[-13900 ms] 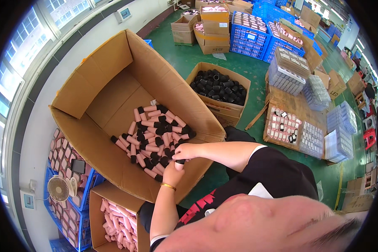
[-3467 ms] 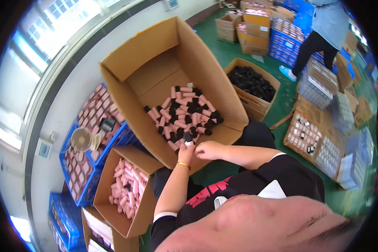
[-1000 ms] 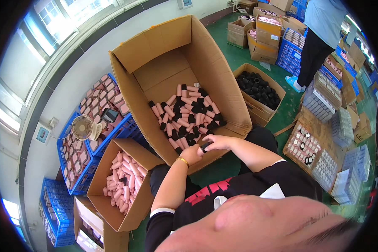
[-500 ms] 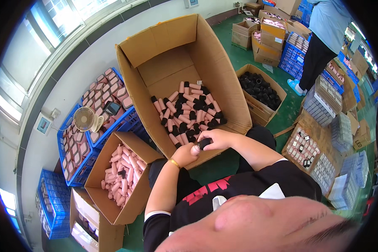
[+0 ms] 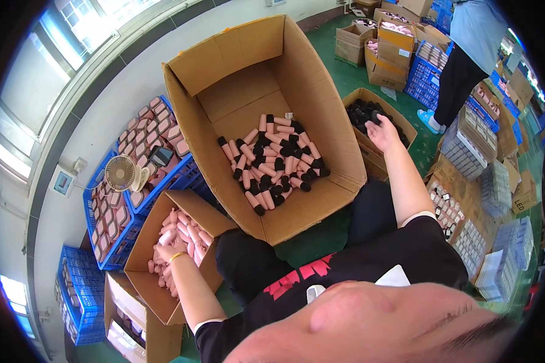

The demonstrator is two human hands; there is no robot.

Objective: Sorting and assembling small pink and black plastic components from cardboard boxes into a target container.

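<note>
My left hand (image 5: 171, 249) is down in the carton of pink bottles on the left, its fingers closed round a pale pink bottle (image 5: 167, 237); the pile partly hides the fingertips. Off to the right, my right hand (image 5: 382, 134) is at the near edge of a carton of black caps (image 5: 361, 110). Its palm is turned up, and a black cap (image 5: 376, 118) sits at its fingertips. Between my arms stands a big open carton (image 5: 321, 78), holding many pink bottles with black caps (image 5: 266, 158) on its floor.
Blue crates (image 5: 112, 257) of pink square-topped pieces stand at the left, with a small fan (image 5: 121, 173) and a phone (image 5: 160, 155) on them. Clear plastic trays (image 5: 496, 275) are stacked at the right. A person in light blue (image 5: 475, 36) stands at the far right among cartons.
My hands have parted from the capped bottle they held together over the big carton's near edge. The left went to the pink bottles, the right to the black caps.
</note>
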